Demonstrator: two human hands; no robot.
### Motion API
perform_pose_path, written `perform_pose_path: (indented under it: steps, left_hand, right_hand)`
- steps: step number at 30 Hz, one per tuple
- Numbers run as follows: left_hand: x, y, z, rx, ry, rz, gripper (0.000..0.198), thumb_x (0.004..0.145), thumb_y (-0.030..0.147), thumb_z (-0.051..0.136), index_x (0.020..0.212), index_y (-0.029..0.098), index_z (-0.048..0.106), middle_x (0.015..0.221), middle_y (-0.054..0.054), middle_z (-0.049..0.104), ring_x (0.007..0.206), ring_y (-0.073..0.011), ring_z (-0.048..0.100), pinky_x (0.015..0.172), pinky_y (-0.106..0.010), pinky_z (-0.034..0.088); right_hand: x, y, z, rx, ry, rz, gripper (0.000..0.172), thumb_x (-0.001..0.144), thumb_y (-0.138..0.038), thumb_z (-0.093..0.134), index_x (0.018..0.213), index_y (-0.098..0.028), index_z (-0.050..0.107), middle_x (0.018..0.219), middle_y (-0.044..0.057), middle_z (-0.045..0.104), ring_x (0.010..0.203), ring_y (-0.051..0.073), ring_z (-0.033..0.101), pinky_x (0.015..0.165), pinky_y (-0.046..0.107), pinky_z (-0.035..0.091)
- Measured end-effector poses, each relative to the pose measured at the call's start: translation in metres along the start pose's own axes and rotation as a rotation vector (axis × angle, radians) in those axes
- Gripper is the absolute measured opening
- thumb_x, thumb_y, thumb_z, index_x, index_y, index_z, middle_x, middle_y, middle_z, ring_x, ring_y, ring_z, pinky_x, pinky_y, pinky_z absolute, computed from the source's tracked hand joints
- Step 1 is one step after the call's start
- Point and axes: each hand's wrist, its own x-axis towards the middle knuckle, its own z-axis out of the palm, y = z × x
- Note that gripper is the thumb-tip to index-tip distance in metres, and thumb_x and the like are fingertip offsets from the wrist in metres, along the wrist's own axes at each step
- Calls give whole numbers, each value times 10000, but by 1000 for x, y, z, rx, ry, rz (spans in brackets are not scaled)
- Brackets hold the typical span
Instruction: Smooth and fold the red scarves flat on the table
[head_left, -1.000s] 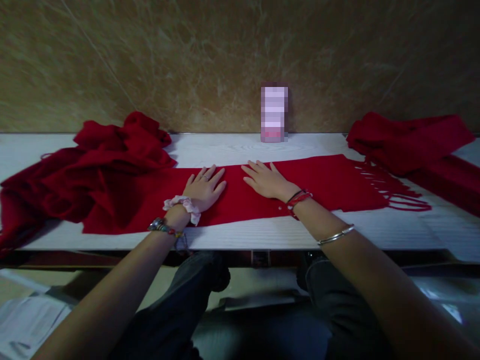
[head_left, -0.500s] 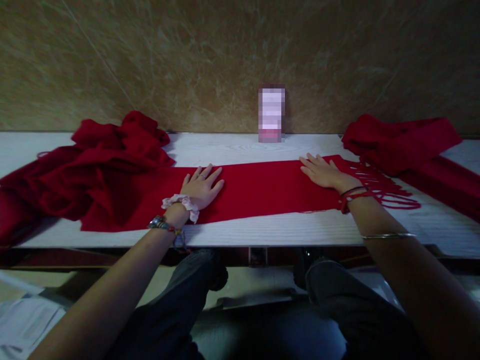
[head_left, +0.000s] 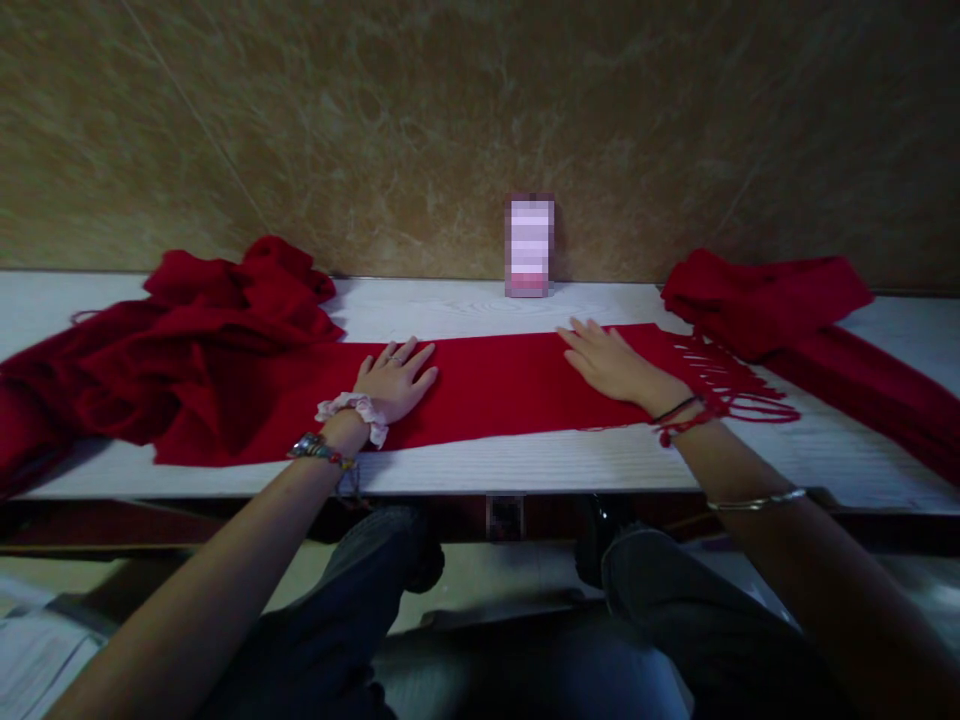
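Observation:
A long red cloth (head_left: 495,385) lies flat across the white wood-grain table, its fringed end toward the right. My left hand (head_left: 394,382) rests palm down on it left of centre, fingers spread. Farther right, my right hand (head_left: 619,368) lies on the same cloth, short of the fringe (head_left: 720,375), with its fingers stretched to the upper left. Neither hand grips anything. On the left, the flat part runs into a rumpled red heap (head_left: 225,310).
Another red cloth (head_left: 772,300) lies folded on the table (head_left: 465,465) at the right, near the fringe. A blurred-out upright phone-like object (head_left: 529,248) leans on the brown marbled wall (head_left: 420,130). My legs are below the table edge.
My right hand has slid left along the cloth, away from the fringe. My left hand keeps its place on the cloth. The view has shifted slightly.

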Motion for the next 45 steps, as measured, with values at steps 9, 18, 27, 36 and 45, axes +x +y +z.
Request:
perform_pose_path:
  steps: [9, 18, 27, 36, 45]
  left_hand:
    - [2, -4, 2, -13, -10, 5, 539, 902, 469, 180, 1395, 268, 258, 1478, -24, 189, 1342, -285, 169, 1042, -517, 192]
    - [1, -2, 2, -8, 1, -3, 530, 905, 456, 196, 1395, 264, 262, 1477, -28, 193, 1337, -290, 184, 1042, -519, 197]
    - [21, 8, -21, 37, -72, 227, 518, 875, 363, 313, 1339, 139, 376, 1421, -128, 309, 1317, -252, 252, 1051, -416, 243]
    - [63, 8, -17, 20, 4, 492, 445, 837, 253, 378, 1223, 67, 495, 1309, -119, 466, 1224, -173, 395, 1038, -262, 274]
    - [84, 21, -28, 4, -43, 498, 454, 793, 293, 478, 1203, 101, 515, 1160, -101, 579, 1071, -171, 517, 931, -243, 370]
  right_hand:
    - [-15, -32, 8, 47, -81, -144, 502, 915, -378, 197, 1392, -237, 266, 1470, 56, 235, 1340, 264, 201, 1033, 552, 241]
    - [-29, 32, 4, -9, -112, 93, 525, 905, -371, 200, 1390, -193, 288, 1470, 92, 230, 1336, 305, 189, 1032, 569, 224]
    - [-7, -59, -12, 118, -81, -292, 548, 873, -429, 392, 1348, -158, 367, 1440, 107, 301, 1328, 235, 248, 1065, 426, 271]
    - [-26, -87, -15, 118, -24, -556, 433, 840, -273, 485, 1227, -78, 509, 1283, 156, 511, 1202, 226, 455, 1009, 368, 371]
    - [-29, -100, -15, 64, 74, -566, 315, 833, -112, 449, 1123, -116, 573, 1114, 127, 627, 1015, 206, 578, 849, 355, 475]
